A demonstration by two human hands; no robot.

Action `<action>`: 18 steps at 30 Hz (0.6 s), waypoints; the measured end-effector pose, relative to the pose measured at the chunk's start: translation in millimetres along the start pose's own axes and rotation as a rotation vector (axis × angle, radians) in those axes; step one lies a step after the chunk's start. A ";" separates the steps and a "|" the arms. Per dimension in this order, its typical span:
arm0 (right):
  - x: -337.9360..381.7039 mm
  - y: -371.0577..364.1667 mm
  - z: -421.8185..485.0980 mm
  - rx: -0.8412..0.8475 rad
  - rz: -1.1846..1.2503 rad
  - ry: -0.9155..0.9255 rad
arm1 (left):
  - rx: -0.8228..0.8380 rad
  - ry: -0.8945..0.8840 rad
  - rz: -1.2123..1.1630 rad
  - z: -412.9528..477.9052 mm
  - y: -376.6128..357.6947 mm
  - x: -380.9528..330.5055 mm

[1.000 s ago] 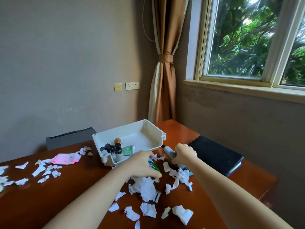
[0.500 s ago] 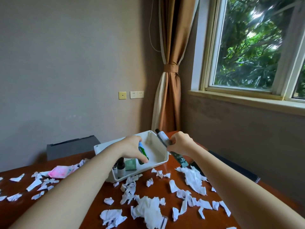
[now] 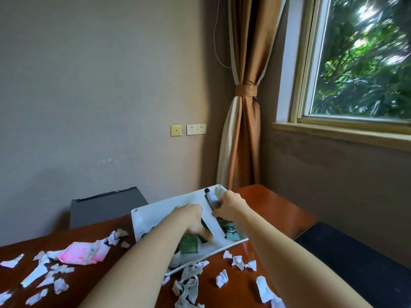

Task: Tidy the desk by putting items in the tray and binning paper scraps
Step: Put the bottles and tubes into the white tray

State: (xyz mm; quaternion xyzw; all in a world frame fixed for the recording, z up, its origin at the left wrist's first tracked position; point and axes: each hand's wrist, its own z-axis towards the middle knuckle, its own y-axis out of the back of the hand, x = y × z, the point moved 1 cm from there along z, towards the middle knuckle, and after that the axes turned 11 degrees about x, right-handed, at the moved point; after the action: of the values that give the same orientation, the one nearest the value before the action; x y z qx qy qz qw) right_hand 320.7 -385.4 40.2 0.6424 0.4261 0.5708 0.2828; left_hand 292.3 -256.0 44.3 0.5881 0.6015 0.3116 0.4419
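Note:
The white tray (image 3: 155, 207) stands on the brown desk (image 3: 266, 203), and both my hands are over it. My left hand (image 3: 191, 218) grips a green-and-white tube (image 3: 205, 233), its tip low inside the tray. My right hand (image 3: 229, 206) grips a grey tube with a black cap (image 3: 210, 197), held slanting above the tray's right half. A green packet (image 3: 189, 245) and a small dark bottle lie in the tray, partly hidden by my left forearm. White paper scraps (image 3: 189, 283) litter the desk in front of the tray and at the left (image 3: 44, 272).
A pink-stained crumpled paper (image 3: 82, 255) lies left of the tray. A black notebook (image 3: 355, 258) sits at the desk's right edge. A grey bin-like box (image 3: 106, 205) stands behind the desk by the wall. Curtain and window fill the right.
Both hands lifted their tubes off the desk and carried them forward over the tray. They have since sunk lower into it. The view has tilted and moved closer.

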 end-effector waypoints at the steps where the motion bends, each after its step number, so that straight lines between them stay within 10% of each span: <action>1: -1.0 -4.8 4.3 0.007 -0.010 -0.005 | 0.045 0.002 -0.004 4.8 -1.5 2.0; 18: 1.6 -46.2 28.6 0.045 -0.050 -0.030 | 0.100 0.017 0.105 13.3 -15.9 9.6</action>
State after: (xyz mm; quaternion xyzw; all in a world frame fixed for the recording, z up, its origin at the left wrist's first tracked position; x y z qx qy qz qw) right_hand 338.1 -358.5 -3.7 0.6461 0.4506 0.5441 0.2889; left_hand 298.1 -250.3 23.0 0.6375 0.5886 0.3088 0.3896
